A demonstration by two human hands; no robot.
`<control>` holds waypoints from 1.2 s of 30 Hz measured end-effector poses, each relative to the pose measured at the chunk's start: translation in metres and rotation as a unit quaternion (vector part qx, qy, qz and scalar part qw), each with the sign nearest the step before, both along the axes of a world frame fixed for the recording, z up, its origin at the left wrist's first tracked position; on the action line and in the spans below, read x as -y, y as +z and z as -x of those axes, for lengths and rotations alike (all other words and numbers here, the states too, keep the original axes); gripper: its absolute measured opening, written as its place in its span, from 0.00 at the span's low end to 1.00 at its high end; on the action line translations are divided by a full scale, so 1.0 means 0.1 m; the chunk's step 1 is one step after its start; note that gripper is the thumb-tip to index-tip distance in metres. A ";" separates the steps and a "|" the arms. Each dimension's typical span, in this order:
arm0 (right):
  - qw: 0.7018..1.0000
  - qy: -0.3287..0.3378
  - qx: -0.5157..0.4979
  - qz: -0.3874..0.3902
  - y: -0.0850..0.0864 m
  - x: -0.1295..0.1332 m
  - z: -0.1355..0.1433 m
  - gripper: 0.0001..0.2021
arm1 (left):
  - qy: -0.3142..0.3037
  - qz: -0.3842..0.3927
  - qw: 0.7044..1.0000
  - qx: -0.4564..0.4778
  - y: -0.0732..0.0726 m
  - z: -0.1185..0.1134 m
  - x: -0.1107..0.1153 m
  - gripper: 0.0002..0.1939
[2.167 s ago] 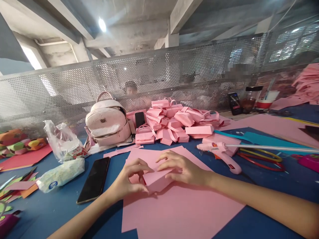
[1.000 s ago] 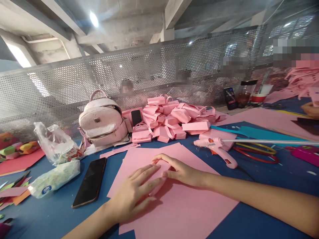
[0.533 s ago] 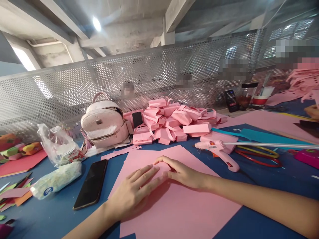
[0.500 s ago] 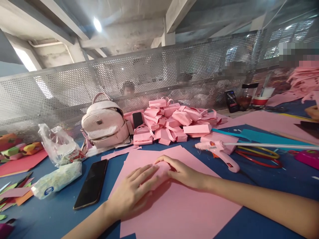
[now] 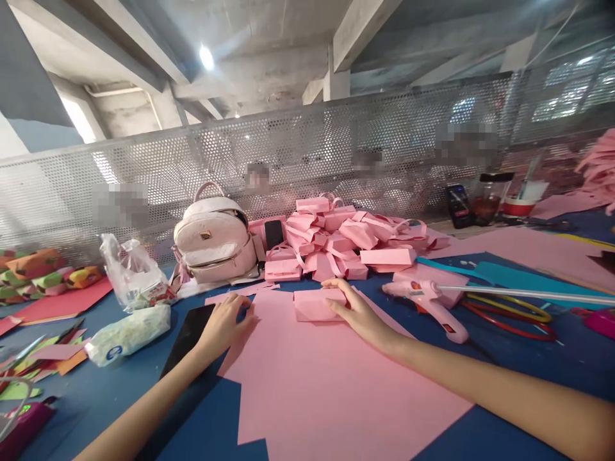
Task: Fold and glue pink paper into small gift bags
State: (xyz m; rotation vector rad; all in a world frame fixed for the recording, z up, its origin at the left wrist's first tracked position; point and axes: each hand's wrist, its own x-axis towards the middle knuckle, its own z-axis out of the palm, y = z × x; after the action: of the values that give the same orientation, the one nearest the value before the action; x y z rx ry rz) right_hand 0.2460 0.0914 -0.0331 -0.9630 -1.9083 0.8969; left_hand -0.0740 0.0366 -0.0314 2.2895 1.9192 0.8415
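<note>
A small folded pink paper box [image 5: 317,306] sits near the far edge of a large pink sheet [image 5: 331,378]. My right hand [image 5: 353,308] is closed around the box's right end, thumb on the near side and fingers behind. My left hand [image 5: 227,325] is apart from the box, over the sheet's left edge, its fingers bent and spread with nothing visible in them. Beneath my left wrist lies a black phone [image 5: 189,336], partly covered.
Behind stand a white backpack [image 5: 214,240] and a heap of pink paper boxes [image 5: 336,234]. A pink glue gun [image 5: 435,301] lies at right. On the left are a plastic bag [image 5: 129,269], a tissue pack [image 5: 129,334] and paper scraps [image 5: 52,352].
My left hand has moved left, away from the box, onto the sheet's edge. The box, hidden under my hands before, now shows in my right hand. The view has shifted slightly.
</note>
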 end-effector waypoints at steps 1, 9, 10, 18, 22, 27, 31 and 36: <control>1.000 0.007 0.009 0.000 0.00 0.01 0.01 0.20 | 0.001 0.007 1.000 -0.005 -0.01 0.00 0.00 0.08; 0.998 0.036 0.051 -0.011 0.05 0.10 0.05 0.20 | -0.015 0.055 0.998 -0.017 -0.05 0.08 -0.07 0.10; 0.998 0.036 0.051 -0.013 0.05 0.11 0.06 0.20 | -0.020 0.060 0.998 -0.020 -0.05 0.12 -0.10 0.12; 0.998 0.034 0.050 -0.019 0.06 0.11 0.07 0.18 | 0.016 0.061 0.997 -0.036 0.03 0.39 -0.55 0.17; 0.998 0.031 0.052 -0.016 0.03 0.09 0.05 0.19 | 0.019 0.093 0.995 -0.034 -0.02 0.42 -0.78 0.17; 0.998 0.029 0.051 -0.008 0.04 0.09 0.03 0.19 | 0.009 0.143 0.989 -0.018 -0.03 0.50 -0.92 0.18; 0.998 0.032 0.049 0.000 0.07 0.11 0.04 0.19 | -0.003 0.161 0.987 0.000 0.01 0.61 -0.94 0.18; 0.998 0.036 0.045 0.007 0.08 0.11 0.04 0.19 | -0.035 0.174 0.983 0.042 0.08 0.72 -0.96 0.17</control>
State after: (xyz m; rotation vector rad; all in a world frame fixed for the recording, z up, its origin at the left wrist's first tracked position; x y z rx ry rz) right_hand 0.2425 0.0806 -0.0254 -0.9621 -2.0274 0.9227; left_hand -0.1455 0.1330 -0.0233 2.0655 1.7745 0.5334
